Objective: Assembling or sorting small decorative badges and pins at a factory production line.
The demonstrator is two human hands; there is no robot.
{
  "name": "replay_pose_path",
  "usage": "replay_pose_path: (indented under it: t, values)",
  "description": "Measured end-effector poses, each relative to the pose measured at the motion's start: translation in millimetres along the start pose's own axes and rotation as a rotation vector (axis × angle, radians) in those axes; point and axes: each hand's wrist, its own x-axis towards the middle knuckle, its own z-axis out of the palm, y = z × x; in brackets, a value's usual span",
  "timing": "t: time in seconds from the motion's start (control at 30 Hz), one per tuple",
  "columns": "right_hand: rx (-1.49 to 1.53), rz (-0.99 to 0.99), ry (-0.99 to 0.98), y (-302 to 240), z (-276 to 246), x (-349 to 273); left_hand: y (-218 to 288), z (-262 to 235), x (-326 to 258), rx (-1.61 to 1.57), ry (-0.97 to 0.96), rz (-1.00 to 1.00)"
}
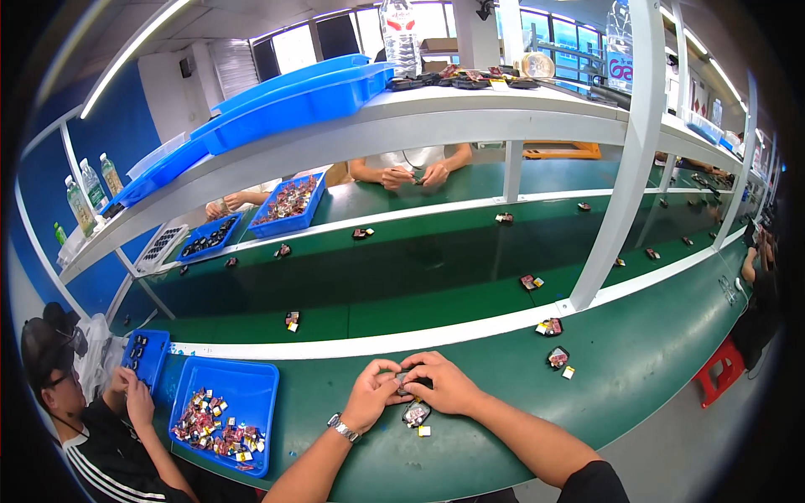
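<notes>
Over the green bench, my left hand [373,394], with a metal watch on its wrist, and my right hand [444,384] meet fingertip to fingertip. Both are closed around a small dark part [402,385], mostly covered by my fingers. Just below them on the bench lies a small black-edged unit [415,412] with a reddish-and-clear middle, and beside it sits a yellow-and-white tag [424,432]. To the right are a similar dark unit [558,358] and another [549,327] close to the white rail.
A blue tray [270,394] of small red, white and yellow pieces stands left of my arms. Farther left, a co-worker's hands [130,394] work near a smaller blue tray [158,348]. Past the white rail [352,344], a green belt [402,314] carries scattered units. A white post [616,193] rises at right.
</notes>
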Motion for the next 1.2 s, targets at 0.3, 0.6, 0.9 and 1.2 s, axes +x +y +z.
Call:
replay_pose_path:
  t: [0.3,0.6,0.9,1.2]
  values:
    - [-0.094,-0.093,0.187,-16.2,5.1,-0.8,-3.4,-5.5,1.0,-0.062,-0.056,0.065]
    - [-0.108,-0.112,0.257,-16.8,11.9,-1.2,-8.0,-11.5,2.5,-0.13,-0.079,0.077]
    - [-0.097,-0.146,0.298,-16.1,16.8,-0.6,-9.3,-14.4,3.4,-0.13,-0.057,0.077]
    - [-0.047,-0.119,0.293,-20.0,12.6,-2.4,-8.9,-11.6,2.3,-0.254,-0.112,0.07]
